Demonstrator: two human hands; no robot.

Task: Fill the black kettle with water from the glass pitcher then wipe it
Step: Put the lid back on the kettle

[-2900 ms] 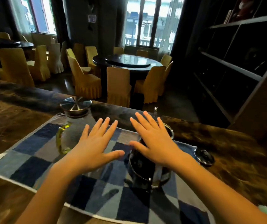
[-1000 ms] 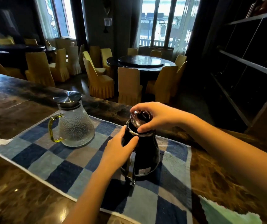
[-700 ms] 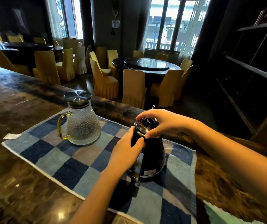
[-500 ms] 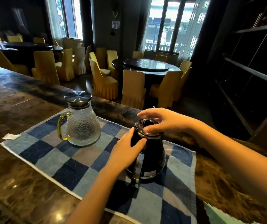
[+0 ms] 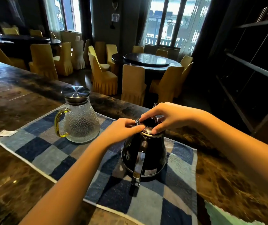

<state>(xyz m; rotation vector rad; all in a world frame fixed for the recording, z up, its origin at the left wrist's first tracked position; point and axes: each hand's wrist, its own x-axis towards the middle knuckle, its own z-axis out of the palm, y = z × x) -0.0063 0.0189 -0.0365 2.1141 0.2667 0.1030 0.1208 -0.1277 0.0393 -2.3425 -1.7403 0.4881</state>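
On the far left of the counter [image 5: 8, 159], a paper scrap [image 5: 6, 133] lies just off the checked towel [image 5: 48, 153]. Next along, your glass pitcher [image 5: 81, 122] stands upright on the towel with its steel cap on and its handle turned to the left. Your left hand [image 5: 120, 133] is curled in, thumb and fingertips pinching the near-left edge of the lid [image 5: 148, 125] on the black kettle [image 5: 144, 153], which stands upright mid-towel. Your right hand [image 5: 167, 116] arches over from the other side, fingertips pinched on the same lid. Neither hand steadies the kettle's body, so if the lid sticks, a hard pull could drag or tip the kettle on the soft towel. Its neck looks narrow, so a hurried pour would likely spill. A green cloth [image 5: 219, 215] lies at the lower right.
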